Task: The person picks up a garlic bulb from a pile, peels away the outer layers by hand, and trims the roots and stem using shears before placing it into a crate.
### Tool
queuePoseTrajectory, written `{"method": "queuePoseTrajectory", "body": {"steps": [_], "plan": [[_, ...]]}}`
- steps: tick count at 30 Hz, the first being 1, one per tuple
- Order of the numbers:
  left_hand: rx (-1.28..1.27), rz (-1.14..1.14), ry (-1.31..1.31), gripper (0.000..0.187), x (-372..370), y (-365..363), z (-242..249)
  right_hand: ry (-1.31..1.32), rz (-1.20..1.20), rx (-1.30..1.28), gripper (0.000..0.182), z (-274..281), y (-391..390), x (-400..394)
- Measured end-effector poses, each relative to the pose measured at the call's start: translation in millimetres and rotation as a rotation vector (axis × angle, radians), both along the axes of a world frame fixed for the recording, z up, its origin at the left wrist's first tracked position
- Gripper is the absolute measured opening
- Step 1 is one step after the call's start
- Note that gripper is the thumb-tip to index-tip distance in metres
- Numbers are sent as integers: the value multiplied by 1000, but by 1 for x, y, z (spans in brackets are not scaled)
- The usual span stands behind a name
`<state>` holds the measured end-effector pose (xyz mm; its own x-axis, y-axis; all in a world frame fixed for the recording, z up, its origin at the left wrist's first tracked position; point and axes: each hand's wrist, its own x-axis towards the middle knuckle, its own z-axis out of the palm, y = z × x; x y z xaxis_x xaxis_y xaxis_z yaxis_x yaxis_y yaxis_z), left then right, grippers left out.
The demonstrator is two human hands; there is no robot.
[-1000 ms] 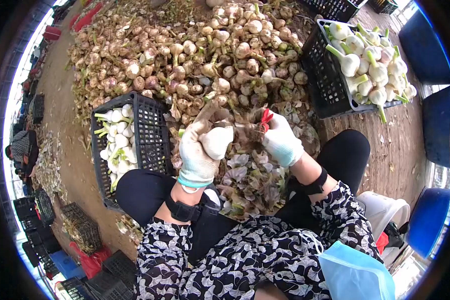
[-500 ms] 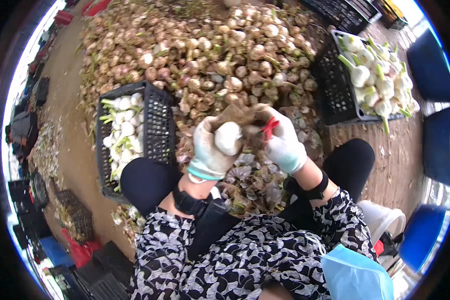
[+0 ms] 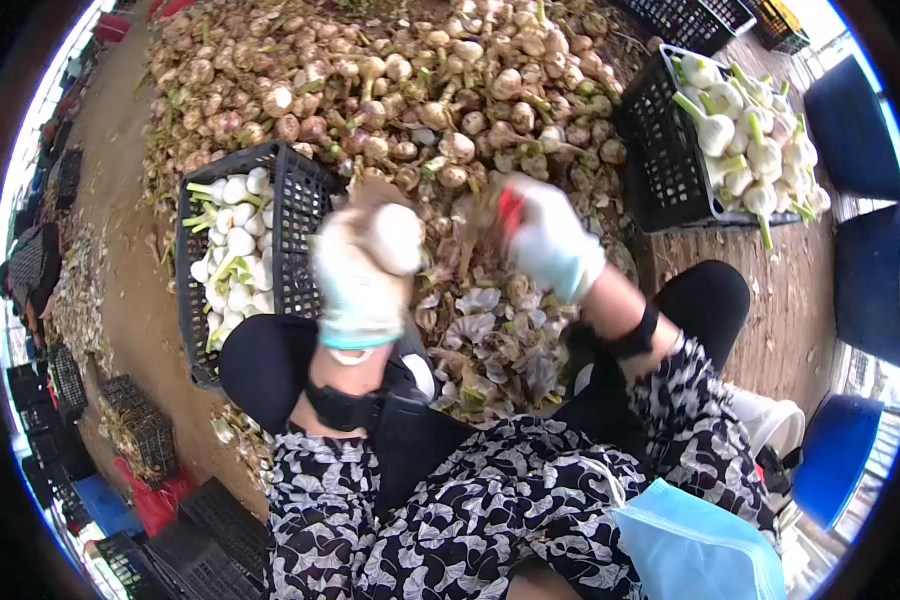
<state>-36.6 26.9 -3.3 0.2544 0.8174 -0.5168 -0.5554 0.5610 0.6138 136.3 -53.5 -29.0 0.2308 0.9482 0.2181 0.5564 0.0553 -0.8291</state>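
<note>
My gloved left hand (image 3: 355,280) is clamped around a peeled white garlic bulb (image 3: 395,237), my right hand (image 3: 550,245) at three o'clock of it grips a red tool (image 3: 510,208), both blurred, above the pile of skins (image 3: 490,340) between my knees.

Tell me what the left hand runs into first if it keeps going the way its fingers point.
Probably the garlic pile: the left hand, gripping a peeled garlic bulb, points up and away towards it. Motion blur leaves depth uncertain.
</note>
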Motion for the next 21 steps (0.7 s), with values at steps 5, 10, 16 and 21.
{"method": "queuePoseTrajectory", "body": {"steps": [5,10,16,21], "plan": [[702,472,866,66,-56,22,64,-174,-159,-535,17,-55,16,90],[967,329,1583,74,-52,21,50,-475,207,-1059,29,-153,10,38],[621,-269,650,44,-26,5,23,-483,103,-1066,37,-209,-40,-6],[493,-329,510,39,-11,-4,16,187,-92,-995,33,-86,10,30]]}}
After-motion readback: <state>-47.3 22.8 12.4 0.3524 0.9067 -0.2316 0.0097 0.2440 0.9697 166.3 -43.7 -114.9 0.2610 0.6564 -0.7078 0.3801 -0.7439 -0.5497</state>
